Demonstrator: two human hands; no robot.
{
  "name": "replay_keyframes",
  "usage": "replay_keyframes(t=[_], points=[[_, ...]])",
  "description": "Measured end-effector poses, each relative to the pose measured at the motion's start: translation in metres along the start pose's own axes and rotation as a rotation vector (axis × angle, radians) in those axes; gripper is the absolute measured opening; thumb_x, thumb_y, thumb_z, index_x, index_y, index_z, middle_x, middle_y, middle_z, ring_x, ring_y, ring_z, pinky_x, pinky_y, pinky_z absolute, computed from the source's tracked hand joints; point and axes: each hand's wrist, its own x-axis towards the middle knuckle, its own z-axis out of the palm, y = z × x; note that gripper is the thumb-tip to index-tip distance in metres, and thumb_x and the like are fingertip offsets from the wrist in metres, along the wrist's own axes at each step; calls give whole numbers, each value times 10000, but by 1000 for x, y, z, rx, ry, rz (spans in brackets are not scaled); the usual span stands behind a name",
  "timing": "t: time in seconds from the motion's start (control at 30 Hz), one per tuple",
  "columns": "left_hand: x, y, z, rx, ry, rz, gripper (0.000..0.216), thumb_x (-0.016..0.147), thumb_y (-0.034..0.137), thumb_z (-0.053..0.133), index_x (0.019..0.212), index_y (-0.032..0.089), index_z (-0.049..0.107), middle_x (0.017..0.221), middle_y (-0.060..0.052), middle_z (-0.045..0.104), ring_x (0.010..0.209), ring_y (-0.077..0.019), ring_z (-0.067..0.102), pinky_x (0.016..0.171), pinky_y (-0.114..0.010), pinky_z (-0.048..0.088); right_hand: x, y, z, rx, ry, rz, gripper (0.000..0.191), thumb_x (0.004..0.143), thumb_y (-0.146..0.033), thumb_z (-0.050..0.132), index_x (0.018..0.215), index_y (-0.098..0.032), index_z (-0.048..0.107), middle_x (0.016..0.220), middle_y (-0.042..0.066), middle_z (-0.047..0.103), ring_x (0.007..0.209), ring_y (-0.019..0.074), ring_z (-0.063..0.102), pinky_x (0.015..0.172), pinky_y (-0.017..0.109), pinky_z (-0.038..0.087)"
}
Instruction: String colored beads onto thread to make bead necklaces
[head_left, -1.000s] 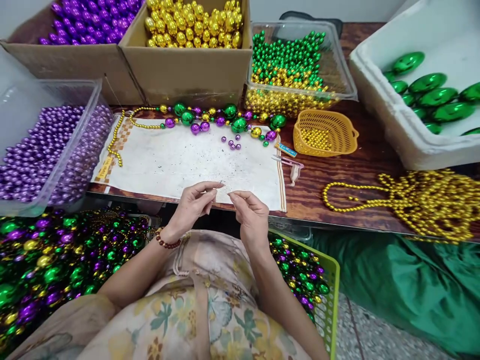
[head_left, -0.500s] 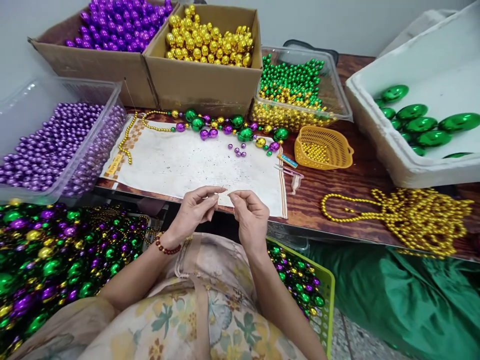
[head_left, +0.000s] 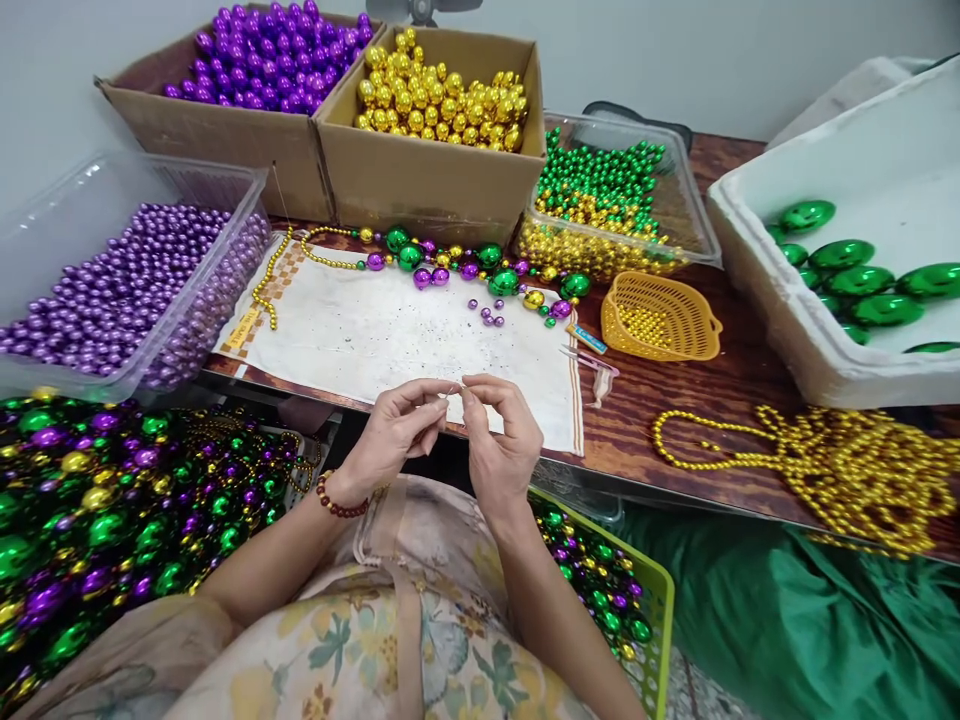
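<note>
My left hand [head_left: 397,432] and my right hand [head_left: 501,440] meet fingertip to fingertip over the near edge of a white cloth [head_left: 375,335]. Both pinch something thin, probably a needle and thread, too fine to make out. A partly strung strand of green, purple and gold beads [head_left: 450,262] lies along the cloth's far edge, its thin gold end curling down the left side. A few loose purple beads [head_left: 489,314] sit on the cloth.
Cardboard boxes of purple balls [head_left: 262,50] and gold balls [head_left: 442,95] stand behind. A clear tub of purple beads [head_left: 112,290] is left, green-and-gold beads [head_left: 600,200] and a yellow basket [head_left: 660,318] right. A foam box [head_left: 810,340] holds green ovals. Gold strands [head_left: 847,470] lie right.
My hands have closed the gap and the fingertips now touch. The view has tilted up, showing more of the boxes.
</note>
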Motion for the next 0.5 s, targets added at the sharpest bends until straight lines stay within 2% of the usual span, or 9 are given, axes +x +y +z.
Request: replay_keyframes(t=[0.2, 0.5], points=[[0, -3, -1, 7, 11, 10, 303, 835, 392, 740, 1062, 191, 742, 572, 47, 518, 404, -32, 398, 380, -165, 187, -3, -5, 0, 16, -19, 66, 115, 957, -241, 581, 862, -223, 643, 938, 52, 718, 890, 189, 671, 712, 312, 552], [-2, -5, 1, 60, 43, 72, 315, 818, 415, 742, 1039, 192, 761, 589, 29, 550, 422, -48, 428, 387, -183, 241, -1, -11, -1, -79, 1, 20, 128, 929, -229, 593, 807, -227, 632, 915, 53, 735, 858, 189, 694, 621, 288, 560]])
